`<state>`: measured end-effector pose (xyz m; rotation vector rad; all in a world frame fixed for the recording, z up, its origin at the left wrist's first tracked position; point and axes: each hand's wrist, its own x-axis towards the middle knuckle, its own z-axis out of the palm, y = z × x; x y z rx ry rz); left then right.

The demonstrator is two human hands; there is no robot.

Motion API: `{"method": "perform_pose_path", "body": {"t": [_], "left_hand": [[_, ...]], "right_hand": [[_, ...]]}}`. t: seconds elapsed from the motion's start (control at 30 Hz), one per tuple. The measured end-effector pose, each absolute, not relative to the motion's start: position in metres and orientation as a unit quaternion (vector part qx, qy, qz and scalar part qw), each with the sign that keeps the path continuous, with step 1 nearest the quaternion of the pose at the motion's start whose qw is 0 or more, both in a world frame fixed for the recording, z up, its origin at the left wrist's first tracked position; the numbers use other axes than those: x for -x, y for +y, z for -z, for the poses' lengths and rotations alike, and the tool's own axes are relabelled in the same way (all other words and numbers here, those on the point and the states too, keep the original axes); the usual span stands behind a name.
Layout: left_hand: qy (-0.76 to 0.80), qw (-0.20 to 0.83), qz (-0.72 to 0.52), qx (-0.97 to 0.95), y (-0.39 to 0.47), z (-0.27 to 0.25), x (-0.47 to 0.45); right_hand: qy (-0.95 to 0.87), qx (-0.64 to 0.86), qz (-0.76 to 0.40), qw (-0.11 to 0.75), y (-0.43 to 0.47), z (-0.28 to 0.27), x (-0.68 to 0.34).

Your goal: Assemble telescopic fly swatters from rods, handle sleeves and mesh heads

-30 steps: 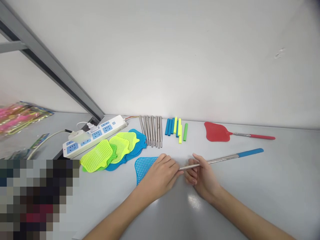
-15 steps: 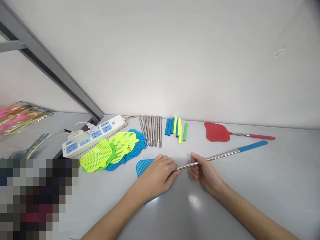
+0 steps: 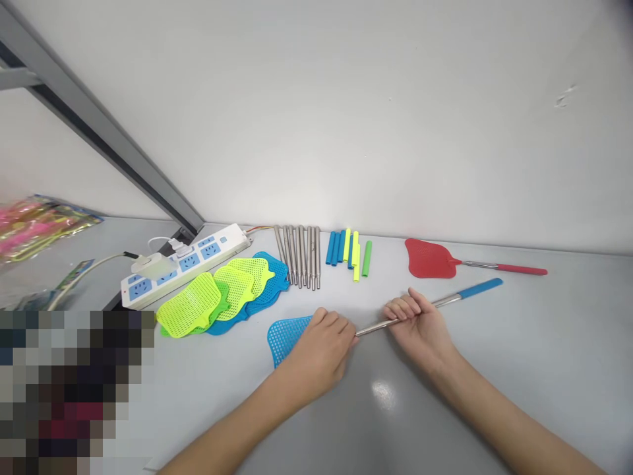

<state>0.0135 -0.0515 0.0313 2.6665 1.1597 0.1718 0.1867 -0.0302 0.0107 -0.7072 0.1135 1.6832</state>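
Note:
A blue fly swatter [image 3: 287, 338] lies across both hands, its perforated head at the left. My left hand [image 3: 324, 349] is closed round the neck, where the head meets the metal rod, and hides part of the head. Farther along the telescopic rod, my right hand [image 3: 418, 323] has its fingers wrapped round the metal. Beyond that hand, the rod runs into a blue grip [image 3: 479, 288] pointing up and right. A complete red fly swatter [image 3: 430, 258] rests on the table behind.
Loose yellow, green and blue swatter heads [image 3: 190, 305] overlap at the left, beside a white power strip [image 3: 190, 264] with plugs and cables. Several metal rods [image 3: 299, 257] and coloured grip sleeves [image 3: 349, 254] lie near the wall. Plastic packets [image 3: 47, 224] are at far left.
My right hand has moved slightly right and its fingers have closed round the rod. The rod now looks shorter, with the blue grip nearer my left hand.

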Motion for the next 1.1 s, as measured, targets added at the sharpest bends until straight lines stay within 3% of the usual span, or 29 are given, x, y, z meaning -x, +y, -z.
{"method": "perform_pose_path", "body": {"t": [0.17,0.53,1.1], "left_hand": [[0.393,0.085,-0.047,-0.915,-0.062,-0.026,-0.022],[0.394,0.151,-0.061,-0.905,-0.063,-0.033,-0.022],[0.401,0.195,-0.099,-0.89,-0.063,-0.033,-0.02]], "right_hand": [[0.051,0.329,-0.692,0.641,-0.041,-0.017,-0.185],[0.041,0.363,-0.648,0.668,-0.058,-0.016,-0.166],[0.02,0.377,-0.679,0.63,-0.052,-0.027,-0.169]]}}
